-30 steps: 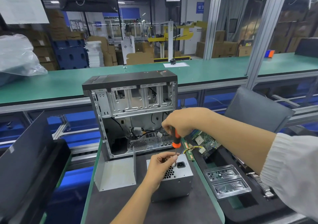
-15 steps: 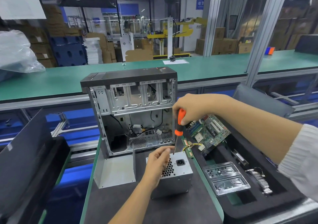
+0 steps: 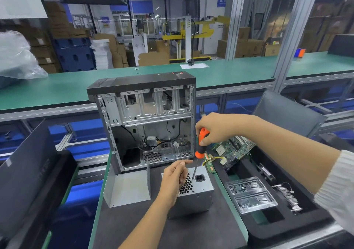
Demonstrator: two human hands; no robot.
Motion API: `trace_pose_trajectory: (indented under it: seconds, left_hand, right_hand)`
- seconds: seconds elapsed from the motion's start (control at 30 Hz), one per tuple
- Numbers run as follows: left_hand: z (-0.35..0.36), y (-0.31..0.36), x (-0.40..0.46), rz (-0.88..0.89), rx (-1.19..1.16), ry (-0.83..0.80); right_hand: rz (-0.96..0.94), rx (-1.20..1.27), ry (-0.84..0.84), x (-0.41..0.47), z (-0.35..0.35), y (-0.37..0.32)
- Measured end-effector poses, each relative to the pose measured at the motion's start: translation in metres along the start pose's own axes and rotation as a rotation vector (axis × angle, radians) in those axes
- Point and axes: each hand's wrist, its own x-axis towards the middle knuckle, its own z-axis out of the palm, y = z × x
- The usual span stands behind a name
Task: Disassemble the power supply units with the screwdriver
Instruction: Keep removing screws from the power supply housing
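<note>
One motherboard (image 3: 232, 150) leans inside the black foam tray (image 3: 283, 227).

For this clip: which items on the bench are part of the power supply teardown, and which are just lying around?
In use: power supply unit, screwdriver gripped by the right hand, left hand resting on the unit.

Lying about: open computer case, motherboard, clear plastic tray, loose metal panel.

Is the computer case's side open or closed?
Open: the computer case stands upright with its side panel off, showing bare drive bays and loose cables inside.
</note>
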Motion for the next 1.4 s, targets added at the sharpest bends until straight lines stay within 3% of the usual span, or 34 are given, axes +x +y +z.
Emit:
trace_pose_trajectory:
  seconds: [1.4]
  left_hand:
    - [-0.0009,0.0009,-0.0001,0.0,0.056,-0.043]
  right_hand:
    - [0.001,-0.043,-0.006,0.0042,-0.001,-0.0025]
